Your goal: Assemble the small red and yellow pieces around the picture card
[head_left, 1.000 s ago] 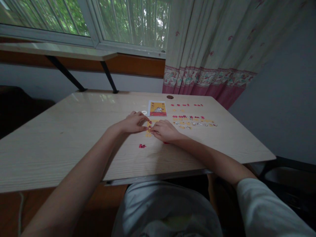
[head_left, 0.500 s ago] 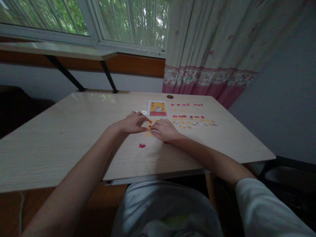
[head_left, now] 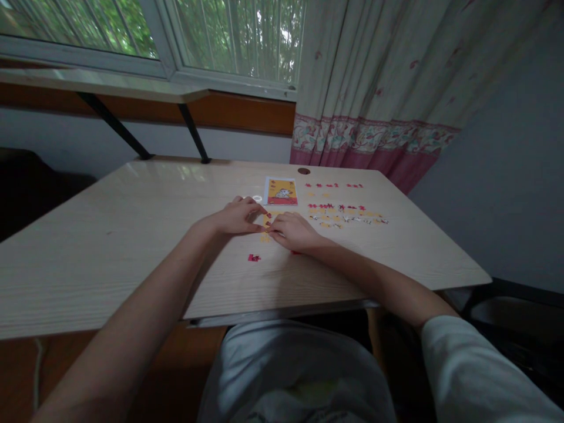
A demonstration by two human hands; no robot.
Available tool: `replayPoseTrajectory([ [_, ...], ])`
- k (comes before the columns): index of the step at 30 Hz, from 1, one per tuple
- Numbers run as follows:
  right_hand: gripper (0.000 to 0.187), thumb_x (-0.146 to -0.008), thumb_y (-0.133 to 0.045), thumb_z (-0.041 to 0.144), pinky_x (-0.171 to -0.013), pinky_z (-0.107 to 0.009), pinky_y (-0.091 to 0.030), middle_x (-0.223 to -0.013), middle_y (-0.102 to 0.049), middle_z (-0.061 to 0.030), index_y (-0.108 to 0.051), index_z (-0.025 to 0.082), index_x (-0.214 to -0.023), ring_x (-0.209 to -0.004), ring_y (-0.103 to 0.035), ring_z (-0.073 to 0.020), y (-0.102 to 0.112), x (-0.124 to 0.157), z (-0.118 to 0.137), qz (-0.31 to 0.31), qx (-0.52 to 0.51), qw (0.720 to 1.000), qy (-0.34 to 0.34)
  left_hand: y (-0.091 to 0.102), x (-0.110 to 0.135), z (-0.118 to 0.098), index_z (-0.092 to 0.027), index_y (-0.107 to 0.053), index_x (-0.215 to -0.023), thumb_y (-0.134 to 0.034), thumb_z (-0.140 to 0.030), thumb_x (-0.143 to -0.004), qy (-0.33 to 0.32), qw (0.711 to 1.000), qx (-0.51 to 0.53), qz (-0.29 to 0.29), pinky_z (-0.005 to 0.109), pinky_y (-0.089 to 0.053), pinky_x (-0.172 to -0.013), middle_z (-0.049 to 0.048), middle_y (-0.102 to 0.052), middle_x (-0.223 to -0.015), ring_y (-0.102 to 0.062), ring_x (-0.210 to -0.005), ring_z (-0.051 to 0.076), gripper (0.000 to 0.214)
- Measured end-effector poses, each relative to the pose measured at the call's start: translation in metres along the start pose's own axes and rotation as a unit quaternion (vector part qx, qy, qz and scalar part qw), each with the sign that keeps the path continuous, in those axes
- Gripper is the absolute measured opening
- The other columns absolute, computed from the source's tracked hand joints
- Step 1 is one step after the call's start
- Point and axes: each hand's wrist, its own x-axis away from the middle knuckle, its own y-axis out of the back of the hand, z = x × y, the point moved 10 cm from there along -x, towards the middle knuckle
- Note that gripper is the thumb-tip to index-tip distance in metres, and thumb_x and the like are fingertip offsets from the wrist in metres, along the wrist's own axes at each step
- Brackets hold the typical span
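Between my hands lies a small yellow and red group of jigsaw puzzle pieces [head_left: 268,223], partly covered by my fingers. My left hand [head_left: 238,215] reaches it from the left, with thumb and forefinger spread apart at its edge. From the right, my right hand [head_left: 294,231] has its fingers and thumb pressed together on a puzzle piece at the group, mostly hidden beneath the fingertips. Just below are yellow puzzle pieces [head_left: 265,239]. A red corner of another piece [head_left: 295,252] peeks out under my right wrist. Nearer me lies a red puzzle piece [head_left: 254,258].
Behind my hands lies a picture card [head_left: 281,192] showing a white animal on yellow and red. Rows of loose puzzle pieces [head_left: 348,220] spread to the right, with red pieces [head_left: 335,185] farther back. A white ring [head_left: 257,199] sits left of the card on the wooden desk [head_left: 132,247].
My left thumb has come slightly closer to my right fingertips at the puzzle. The whole view has shifted a little; the loose pieces lie as before.
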Motion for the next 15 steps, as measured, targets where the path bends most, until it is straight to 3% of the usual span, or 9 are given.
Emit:
replayPoseTrajectory([
  [6, 0.022, -0.089, -0.054, 0.025, -0.086, -0.031, -0.038, -0.100, -0.066, -0.0081, -0.069, 0.016, -0.103, -0.095, -0.057, -0.0176, 0.0032, 0.0040, -0.0025, -0.006, -0.036, 0.999, 0.001, 0.0015, 0.0016, -0.0012, -0.023, -0.061, -0.117, -0.060, -0.055, -0.072, -0.009, 1.000, 0.001, -0.006, 0.043, -0.034, -0.094, 0.0104, -0.058, -0.115, -0.048, -0.108, 0.030, 0.055],
  [11, 0.019, -0.088, -0.056, 0.030, -0.086, -0.030, -0.038, -0.095, -0.067, -0.0067, -0.069, 0.016, -0.093, -0.093, -0.057, -0.0172, 0.0069, 0.0064, 0.0027, -0.021, -0.054, 0.998, -0.008, 0.0068, 0.0050, -0.0054, -0.024, -0.060, -0.118, -0.057, -0.057, -0.075, -0.015, 1.000, 0.011, -0.005, 0.043, -0.033, -0.096, 0.0098, -0.058, -0.114, -0.048, -0.109, 0.030, 0.054],
  [15, 0.019, -0.084, -0.062, 0.033, -0.084, -0.029, -0.038, -0.091, -0.067, -0.0058, -0.069, 0.016, -0.088, -0.091, -0.058, -0.0172, 0.0014, 0.0047, 0.0013, 0.002, -0.069, 0.997, -0.029, 0.0075, 0.0055, -0.0046, -0.021, -0.060, -0.119, -0.056, -0.058, -0.074, -0.011, 1.000, 0.008, -0.007, 0.043, -0.034, -0.095, 0.0116, -0.058, -0.113, -0.049, -0.107, 0.030, 0.058],
])
